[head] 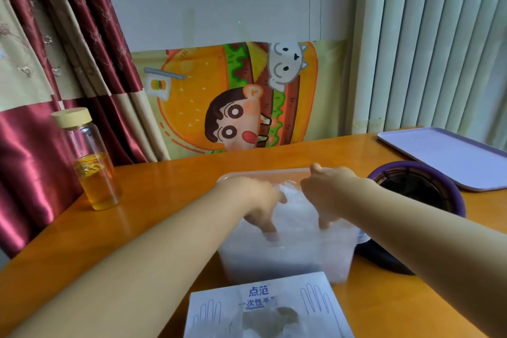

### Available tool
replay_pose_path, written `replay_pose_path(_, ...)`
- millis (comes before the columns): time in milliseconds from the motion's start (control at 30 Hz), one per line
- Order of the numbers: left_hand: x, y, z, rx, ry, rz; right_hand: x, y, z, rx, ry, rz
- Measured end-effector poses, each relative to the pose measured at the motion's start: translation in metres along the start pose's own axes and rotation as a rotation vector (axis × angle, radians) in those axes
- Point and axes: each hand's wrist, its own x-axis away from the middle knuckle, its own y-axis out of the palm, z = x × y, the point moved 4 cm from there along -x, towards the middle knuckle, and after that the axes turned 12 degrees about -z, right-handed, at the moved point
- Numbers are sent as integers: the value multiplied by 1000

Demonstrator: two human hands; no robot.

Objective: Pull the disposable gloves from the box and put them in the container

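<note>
I have the left hand [258,200] and right hand [326,192] down among the gloves [293,217] in the container [288,258]; I cannot tell their grip. The box [263,307] lies bottom centre, below both.

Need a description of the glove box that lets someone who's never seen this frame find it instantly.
Start at the orange wooden table and go to its near edge, closest to the camera. There, just in front of the translucent container stuffed with clear film, lies the glove box. It is the only flat white carton, printed with blue characters and blue hand outlines.
</note>
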Motion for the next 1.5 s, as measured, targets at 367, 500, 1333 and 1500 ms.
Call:
replay_pose_path(367,-48,52,-23,250,-67,-200,-48,40,-8,-101,-167,-213)
replay_pose_path(500,-44,47,-16,193,12,-176,-52,41,-17,-34,-164,-214)
replay_pose_path(1333,84,101,17,359,160,158,68,49,-72,-582,-486,326)
replay_pose_path(1500,110,79,4,674,299,369,103,8,-49,-948,-581,512)
